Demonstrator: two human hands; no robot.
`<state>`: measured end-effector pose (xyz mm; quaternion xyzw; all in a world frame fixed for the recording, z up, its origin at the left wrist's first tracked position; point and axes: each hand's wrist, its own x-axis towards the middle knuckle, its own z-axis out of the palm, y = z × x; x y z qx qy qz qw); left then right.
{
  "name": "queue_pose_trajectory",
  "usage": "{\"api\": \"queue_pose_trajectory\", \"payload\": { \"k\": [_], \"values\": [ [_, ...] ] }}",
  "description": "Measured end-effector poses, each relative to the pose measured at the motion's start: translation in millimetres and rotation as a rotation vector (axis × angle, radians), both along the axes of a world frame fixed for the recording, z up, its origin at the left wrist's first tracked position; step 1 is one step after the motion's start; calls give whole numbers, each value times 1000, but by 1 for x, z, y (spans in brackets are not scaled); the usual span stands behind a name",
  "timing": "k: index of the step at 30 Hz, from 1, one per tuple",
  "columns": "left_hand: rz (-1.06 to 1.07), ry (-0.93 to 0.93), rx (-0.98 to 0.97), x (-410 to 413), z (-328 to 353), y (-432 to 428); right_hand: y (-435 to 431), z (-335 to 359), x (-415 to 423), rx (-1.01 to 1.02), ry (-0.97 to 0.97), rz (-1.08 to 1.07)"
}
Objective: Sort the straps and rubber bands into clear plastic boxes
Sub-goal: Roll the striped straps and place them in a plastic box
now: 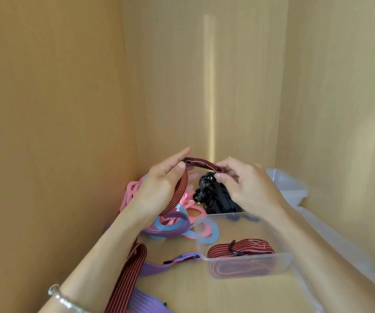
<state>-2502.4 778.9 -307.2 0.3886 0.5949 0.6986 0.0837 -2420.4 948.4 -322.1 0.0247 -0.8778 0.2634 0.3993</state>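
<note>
Purple-blue straps cross the wood-walled shelf; left hand and right hand pinch one red-striped strap.

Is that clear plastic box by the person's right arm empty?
No, a folded red-and-black striped strap with a black hook lies inside the clear plastic box.

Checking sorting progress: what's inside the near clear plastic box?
A folded red-and-black striped strap with a black hook; the right forearm covers the box's far right corner.
</note>
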Motion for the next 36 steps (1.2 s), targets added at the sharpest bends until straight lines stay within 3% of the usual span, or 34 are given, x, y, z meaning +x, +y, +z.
{"api": "queue_pose_trajectory", "payload": {
  "k": [8,14,26,36],
  "values": [
    [49,-98,192,-1,-19,-8,-10,-2,2,49,-9,80],
    [-52,-252,280,8,-27,-4,-8,-1,7,-14,-8,73],
    [-129,-468,517,14,-34,4,-25,-13,-2,79,-44,122],
    [-166,-435,530,17,-33,2,-34,-17,-3,-52,-105,165]
  ]
}}
